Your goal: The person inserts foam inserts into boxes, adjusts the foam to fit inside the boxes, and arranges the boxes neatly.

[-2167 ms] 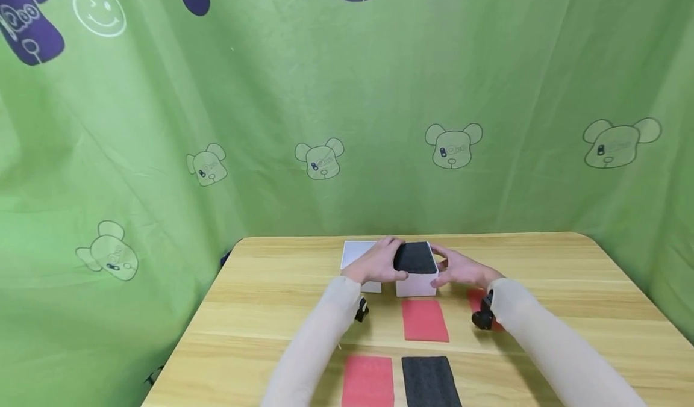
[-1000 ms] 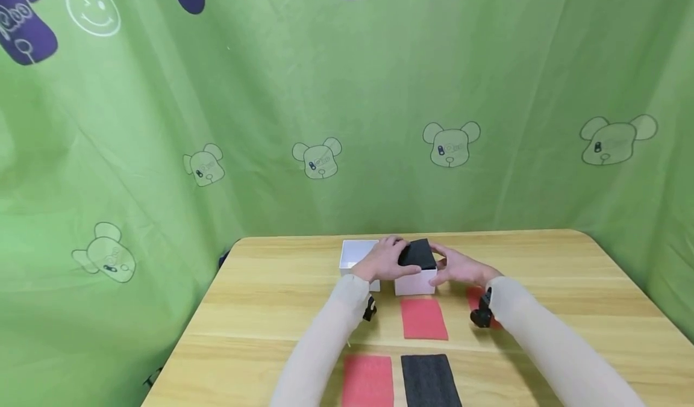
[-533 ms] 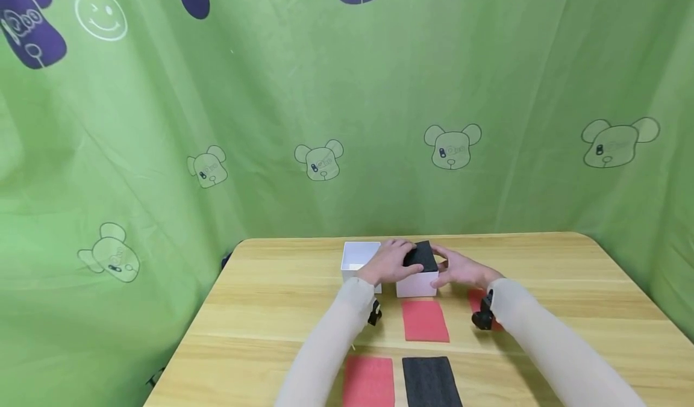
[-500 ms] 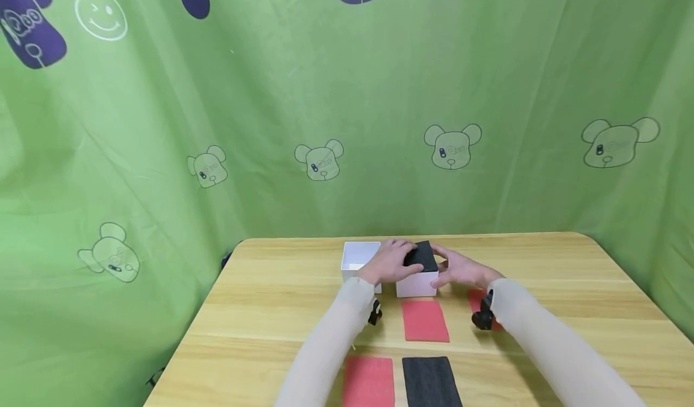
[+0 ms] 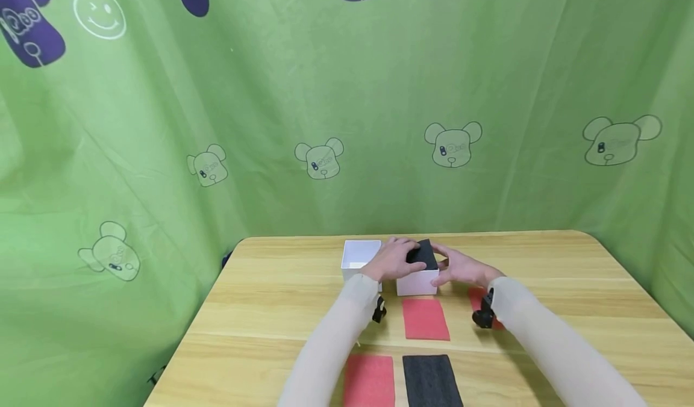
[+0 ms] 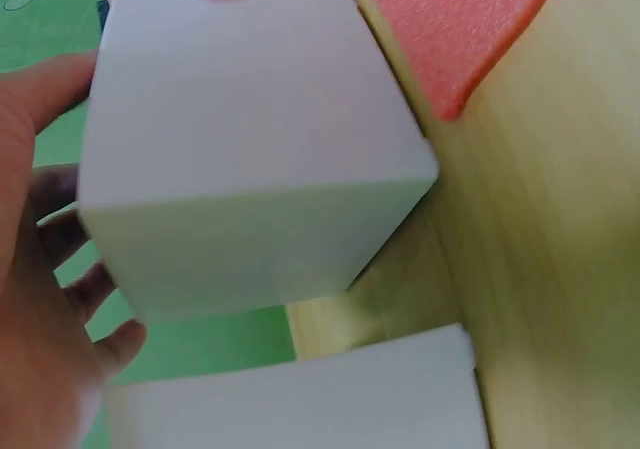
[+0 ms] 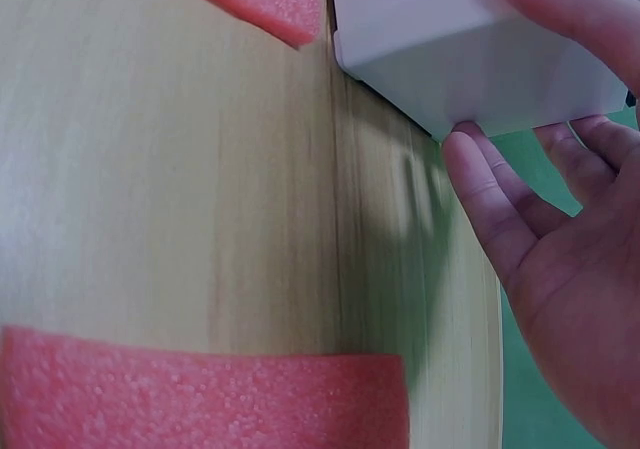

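Note:
A white box (image 5: 416,284) stands near the back of the table with a black foam sheet (image 5: 425,255) across its open top. Over the sheet's left part lies my left hand (image 5: 394,260), its fingers reaching across the top and its thumb along the front. My right hand (image 5: 461,268) grips the box from the right, thumb on the front face. In the right wrist view, its fingers (image 7: 490,194) rest along the box's side. The left wrist view shows the left hand (image 6: 35,299) beside the box's upper edge; the foam sheet is hidden there.
A second white box (image 5: 350,276) stands open just to the left. Red foam sheets lie in front of the boxes (image 5: 425,319), under the right wrist (image 5: 476,298) and nearer the front (image 5: 370,380). Beside the front one is another black sheet (image 5: 432,380). A green curtain (image 5: 379,196) hangs behind.
My left hand has shifted right across the top of the box, covering more of the black foam sheet and uncovering the second box's inside. The right hand has kept its place.

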### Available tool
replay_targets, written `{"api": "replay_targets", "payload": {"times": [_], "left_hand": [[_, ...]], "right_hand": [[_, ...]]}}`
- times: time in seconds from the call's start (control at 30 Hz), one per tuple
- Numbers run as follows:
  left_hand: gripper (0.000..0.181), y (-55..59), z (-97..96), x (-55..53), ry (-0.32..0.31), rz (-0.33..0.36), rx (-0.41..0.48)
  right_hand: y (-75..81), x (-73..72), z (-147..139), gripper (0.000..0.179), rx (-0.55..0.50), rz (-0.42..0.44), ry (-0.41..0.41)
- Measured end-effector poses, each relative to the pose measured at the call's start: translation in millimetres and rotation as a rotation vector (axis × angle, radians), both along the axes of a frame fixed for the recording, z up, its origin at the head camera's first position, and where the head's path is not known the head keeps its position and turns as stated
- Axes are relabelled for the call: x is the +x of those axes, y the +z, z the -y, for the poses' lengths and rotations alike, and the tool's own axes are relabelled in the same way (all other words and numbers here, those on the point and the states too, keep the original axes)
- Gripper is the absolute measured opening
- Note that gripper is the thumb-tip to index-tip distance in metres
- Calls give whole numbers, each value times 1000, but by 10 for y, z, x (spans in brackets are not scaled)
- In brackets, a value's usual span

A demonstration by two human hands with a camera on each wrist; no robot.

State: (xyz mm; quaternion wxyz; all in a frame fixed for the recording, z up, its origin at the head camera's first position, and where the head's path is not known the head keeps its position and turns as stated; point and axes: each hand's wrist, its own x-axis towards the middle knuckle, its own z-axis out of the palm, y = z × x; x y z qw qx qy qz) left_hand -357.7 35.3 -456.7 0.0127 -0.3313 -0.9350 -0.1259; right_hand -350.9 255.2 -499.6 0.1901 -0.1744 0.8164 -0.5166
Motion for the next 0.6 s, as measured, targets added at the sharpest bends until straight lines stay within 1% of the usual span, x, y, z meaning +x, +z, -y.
{"api": "replay_targets", "payload": {"times": [0.13, 0.3, 0.47, 0.6], "left_hand": [[60, -20, -49, -11, 19, 3, 48], [58, -36, -93, -39, 38, -19, 51], [57, -29, -103, -50, 24, -41, 17], [56, -4, -106, -24, 38, -39, -55]], "right_hand": [[-4, -9, -8, 110, 14, 6, 1], [2, -11, -6, 109, 7, 5, 5], [16, -3, -3, 109, -9, 11, 7], [11, -1, 5, 108, -3, 4, 8]]}}
